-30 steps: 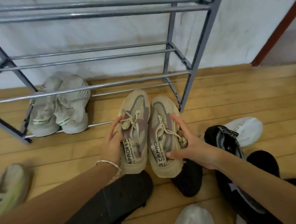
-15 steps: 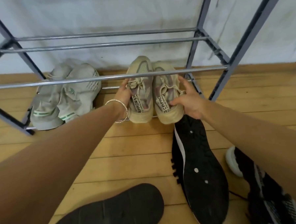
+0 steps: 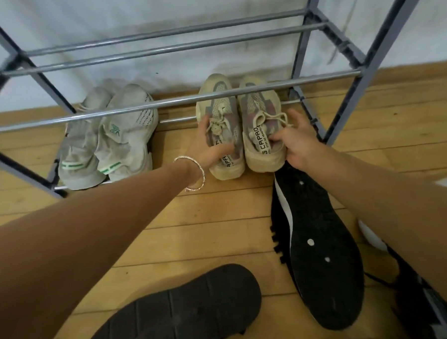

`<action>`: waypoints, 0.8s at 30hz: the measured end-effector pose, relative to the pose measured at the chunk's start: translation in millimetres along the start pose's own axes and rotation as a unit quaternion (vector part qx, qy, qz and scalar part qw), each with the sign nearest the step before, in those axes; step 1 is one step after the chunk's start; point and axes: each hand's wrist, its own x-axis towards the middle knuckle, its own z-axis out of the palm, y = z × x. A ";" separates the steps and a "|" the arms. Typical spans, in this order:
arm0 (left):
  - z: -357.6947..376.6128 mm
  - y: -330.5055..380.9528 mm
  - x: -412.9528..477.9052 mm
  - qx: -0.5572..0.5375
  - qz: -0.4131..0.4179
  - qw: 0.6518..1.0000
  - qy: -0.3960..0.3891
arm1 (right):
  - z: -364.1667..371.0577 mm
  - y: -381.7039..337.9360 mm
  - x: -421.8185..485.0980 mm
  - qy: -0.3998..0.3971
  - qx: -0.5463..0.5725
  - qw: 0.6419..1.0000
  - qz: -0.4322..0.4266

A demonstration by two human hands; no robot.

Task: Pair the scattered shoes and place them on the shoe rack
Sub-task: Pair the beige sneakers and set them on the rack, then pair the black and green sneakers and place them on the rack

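Beige pair is going onto the bottom tier of the shoe rack (image 3: 162, 103), in its right half. Left hand (image 3: 208, 146) grips the left beige sneaker (image 3: 214, 89), with fingers curled round its outer side and thumb across the collar. Right hand (image 3: 297, 144) grips the right beige sneaker (image 3: 261, 154), thumb at the tongue tab and fingers wrapped round the outer side.

One hand holds each shoe, and the two shoes are side by side and touching. Likely reason: the pair goes in as one matched unit. Toes point to the rack's back and heels sit at its front edge. Holding at the heel end probably lets the toes slide under the rack's middle rail. Cannot tell if the soles bear fully on the bottom rails.

Grey-green sneakers (image 3: 107, 139) sit paired on the rack's left half, same tier, also toes-in. The beige pair lines up beside them with a gap between.

On the wooden floor (image 3: 200, 238) in front of the rack:
- A black sneaker (image 3: 322, 255) lies sole up, its tip right at the right beige sneaker's heel; contact unclear.
- A black slide (image 3: 178, 317) lies sole up, further out from the rack.
- A dark patterned shoe (image 3: 418, 301) is at the rack's front right, mostly cut off.

Judgement: placing is nearly done and letting go looks next. The shoes in front of the rack are not yet paired.
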 end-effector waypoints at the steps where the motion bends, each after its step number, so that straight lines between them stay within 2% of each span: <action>1: 0.1 -4.2 1.7 0.058 0.015 0.998 0.002 | -0.3 -1.2 -0.2 0.001 -0.013 1.000 -0.004; 4: -3.0 -18.2 5.7 0.287 0.028 0.957 -0.011 | 2.7 -6.6 -2.6 0.000 -0.050 0.999 -0.005; 6: -4.5 -24.2 6.9 0.370 0.026 0.928 -0.027 | 5.7 -9.3 -3.0 -0.004 -0.098 0.995 -0.006; 11: -4.1 -20.4 6.1 0.409 0.027 0.911 -0.033 | -0.7 -11.9 -3.1 -0.002 -0.164 0.986 0.008; 19: -5.6 -8.1 -28.6 0.433 0.034 0.900 -0.040 | -37.8 20.4 -50.7 0.002 -0.105 0.992 -0.074; 21: -11.9 -7.8 -51.6 0.456 0.067 0.885 -0.065 | -48.6 30.2 -58.3 -0.001 -0.225 0.970 -0.092; 24: -19.7 -11.5 -89.9 0.460 0.110 0.875 -0.101 | -54.0 44.4 -71.1 -0.010 -0.450 0.891 -0.061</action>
